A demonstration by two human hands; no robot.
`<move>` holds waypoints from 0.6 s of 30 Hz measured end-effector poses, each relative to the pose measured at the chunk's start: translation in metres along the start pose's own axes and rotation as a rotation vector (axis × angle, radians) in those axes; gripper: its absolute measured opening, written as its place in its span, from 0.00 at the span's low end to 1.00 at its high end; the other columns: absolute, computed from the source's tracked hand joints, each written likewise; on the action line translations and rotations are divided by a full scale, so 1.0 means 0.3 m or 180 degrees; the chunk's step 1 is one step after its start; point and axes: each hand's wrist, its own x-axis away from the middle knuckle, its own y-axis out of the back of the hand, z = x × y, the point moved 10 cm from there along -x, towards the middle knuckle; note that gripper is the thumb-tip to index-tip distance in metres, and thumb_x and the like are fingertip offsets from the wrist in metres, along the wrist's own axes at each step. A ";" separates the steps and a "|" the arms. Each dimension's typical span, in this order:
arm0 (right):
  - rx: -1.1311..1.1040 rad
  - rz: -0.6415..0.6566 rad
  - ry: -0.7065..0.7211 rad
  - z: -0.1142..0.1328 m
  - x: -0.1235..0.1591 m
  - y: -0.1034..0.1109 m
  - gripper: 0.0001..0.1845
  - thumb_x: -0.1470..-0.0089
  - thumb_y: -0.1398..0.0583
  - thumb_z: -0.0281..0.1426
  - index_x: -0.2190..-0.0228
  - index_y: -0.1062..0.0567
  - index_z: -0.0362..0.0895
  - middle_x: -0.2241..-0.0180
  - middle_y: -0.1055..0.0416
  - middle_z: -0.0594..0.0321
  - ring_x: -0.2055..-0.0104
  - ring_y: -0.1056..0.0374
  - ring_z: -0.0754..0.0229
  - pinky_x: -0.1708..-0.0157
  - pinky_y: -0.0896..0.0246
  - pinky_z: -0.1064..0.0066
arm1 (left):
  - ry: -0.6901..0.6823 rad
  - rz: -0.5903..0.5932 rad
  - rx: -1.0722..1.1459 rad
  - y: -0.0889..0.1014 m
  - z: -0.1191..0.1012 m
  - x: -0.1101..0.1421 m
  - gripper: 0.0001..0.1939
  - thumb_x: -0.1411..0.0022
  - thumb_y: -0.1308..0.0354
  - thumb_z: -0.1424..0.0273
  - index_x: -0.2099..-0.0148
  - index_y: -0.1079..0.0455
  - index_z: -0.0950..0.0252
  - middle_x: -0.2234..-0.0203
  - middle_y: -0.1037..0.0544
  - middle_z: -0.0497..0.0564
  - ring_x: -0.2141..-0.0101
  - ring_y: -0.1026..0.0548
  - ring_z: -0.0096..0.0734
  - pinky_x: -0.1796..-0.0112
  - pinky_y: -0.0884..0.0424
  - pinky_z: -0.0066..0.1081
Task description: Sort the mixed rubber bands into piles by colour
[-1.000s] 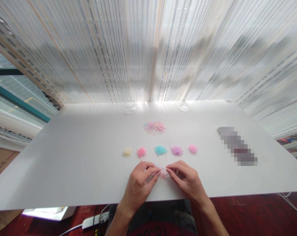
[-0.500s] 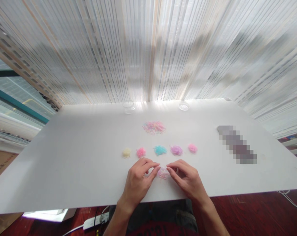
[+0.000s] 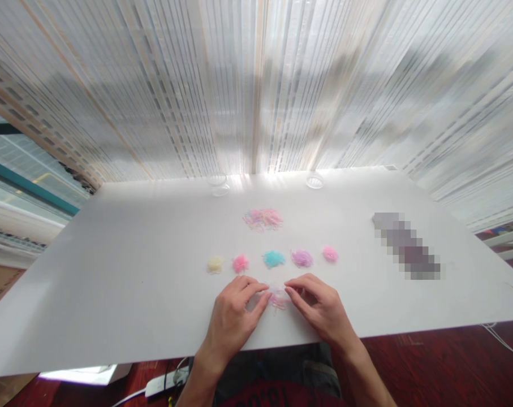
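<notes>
Well, left hand (image 3: 234, 310): fingers slightly parted.
Right hand (image 3: 320, 302): fingers nearly together; I can't tell their hold.
Strands (image 3: 277, 302): I'd tease them apart lightly.

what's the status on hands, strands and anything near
Left hand, right hand flanking small heap of pinkish strands. Either grip holding any: can't tell. Five coloured piles in a row just beyond.

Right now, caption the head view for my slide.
Left hand and right hand flank a small pinkish pile, five single-colour piles beyond.
</notes>
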 end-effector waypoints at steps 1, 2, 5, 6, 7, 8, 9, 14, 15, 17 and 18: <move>-0.0007 -0.0008 -0.0017 -0.002 -0.001 0.000 0.06 0.34 0.38 0.32 0.62 0.20 0.46 0.68 0.22 0.61 0.69 0.27 0.60 0.67 0.29 0.71 | -0.0024 -0.0030 -0.0031 0.005 -0.002 -0.002 0.06 0.29 0.40 0.70 0.54 0.22 0.61 0.64 0.20 0.51 0.62 0.21 0.36 0.60 0.23 0.34; -0.0010 -0.0021 -0.0041 -0.005 -0.001 0.001 0.06 0.34 0.38 0.32 0.62 0.20 0.46 0.68 0.22 0.61 0.69 0.27 0.60 0.68 0.29 0.71 | -0.0059 -0.0068 -0.0058 0.009 -0.006 -0.006 0.07 0.29 0.40 0.70 0.52 0.22 0.61 0.62 0.20 0.52 0.61 0.21 0.37 0.59 0.22 0.35; -0.0004 -0.0078 -0.0119 -0.017 -0.003 0.005 0.07 0.34 0.38 0.33 0.61 0.19 0.46 0.66 0.20 0.60 0.69 0.27 0.60 0.69 0.29 0.70 | -0.0261 -0.0055 -0.0107 -0.001 -0.035 -0.022 0.10 0.29 0.40 0.70 0.48 0.24 0.62 0.57 0.19 0.54 0.56 0.21 0.40 0.53 0.22 0.40; -0.0006 -0.0106 -0.0144 -0.021 -0.003 0.007 0.07 0.34 0.39 0.33 0.61 0.19 0.46 0.65 0.20 0.60 0.69 0.26 0.60 0.69 0.28 0.70 | -0.0336 -0.0003 -0.0117 -0.013 -0.047 -0.027 0.10 0.30 0.39 0.70 0.47 0.24 0.62 0.56 0.19 0.55 0.55 0.21 0.41 0.52 0.23 0.41; -0.0013 -0.0139 -0.0172 -0.025 -0.003 0.010 0.08 0.34 0.39 0.33 0.61 0.19 0.47 0.65 0.19 0.59 0.69 0.26 0.59 0.69 0.27 0.70 | -0.0397 0.0061 -0.0132 -0.028 -0.058 -0.031 0.11 0.30 0.39 0.70 0.46 0.25 0.62 0.55 0.19 0.55 0.55 0.21 0.42 0.52 0.23 0.42; -0.0026 -0.0175 -0.0202 -0.028 -0.003 0.014 0.08 0.34 0.39 0.34 0.60 0.19 0.47 0.64 0.19 0.59 0.68 0.25 0.59 0.68 0.27 0.69 | -0.0445 0.0119 -0.0151 -0.042 -0.067 -0.033 0.11 0.30 0.39 0.70 0.46 0.25 0.62 0.55 0.19 0.55 0.55 0.21 0.42 0.52 0.23 0.43; -0.0043 -0.0209 -0.0232 -0.032 -0.002 0.017 0.08 0.35 0.39 0.34 0.60 0.19 0.46 0.64 0.18 0.59 0.67 0.24 0.58 0.67 0.26 0.69 | -0.0468 0.0164 -0.0171 -0.055 -0.072 -0.034 0.11 0.30 0.38 0.70 0.47 0.25 0.62 0.55 0.19 0.55 0.55 0.21 0.42 0.53 0.24 0.44; -0.0140 -0.0353 -0.0344 -0.042 0.003 0.038 0.08 0.36 0.37 0.35 0.62 0.18 0.46 0.65 0.17 0.59 0.67 0.22 0.57 0.66 0.24 0.69 | -0.0471 0.0235 -0.0107 -0.082 -0.077 -0.028 0.07 0.30 0.39 0.73 0.51 0.25 0.62 0.58 0.18 0.54 0.57 0.22 0.41 0.55 0.25 0.42; -0.0152 -0.0374 -0.0371 -0.046 0.004 0.041 0.08 0.37 0.37 0.35 0.62 0.18 0.46 0.65 0.17 0.59 0.67 0.23 0.57 0.66 0.24 0.69 | -0.0472 0.0249 -0.0077 -0.082 -0.078 -0.027 0.06 0.30 0.39 0.73 0.51 0.25 0.62 0.58 0.18 0.54 0.57 0.22 0.41 0.56 0.25 0.42; -0.0182 -0.0386 -0.0438 -0.058 0.009 0.043 0.08 0.37 0.37 0.35 0.62 0.17 0.46 0.64 0.17 0.59 0.66 0.22 0.57 0.64 0.24 0.68 | -0.0483 0.0246 -0.0018 -0.078 -0.079 -0.024 0.06 0.30 0.39 0.73 0.52 0.25 0.62 0.59 0.18 0.53 0.58 0.22 0.41 0.56 0.25 0.41; -0.0202 -0.0380 -0.0480 -0.065 0.012 0.042 0.08 0.37 0.37 0.35 0.62 0.17 0.46 0.64 0.17 0.59 0.64 0.21 0.56 0.62 0.24 0.68 | -0.0491 0.0215 0.0023 -0.072 -0.081 -0.024 0.06 0.30 0.39 0.73 0.51 0.25 0.62 0.59 0.18 0.53 0.58 0.22 0.41 0.56 0.25 0.41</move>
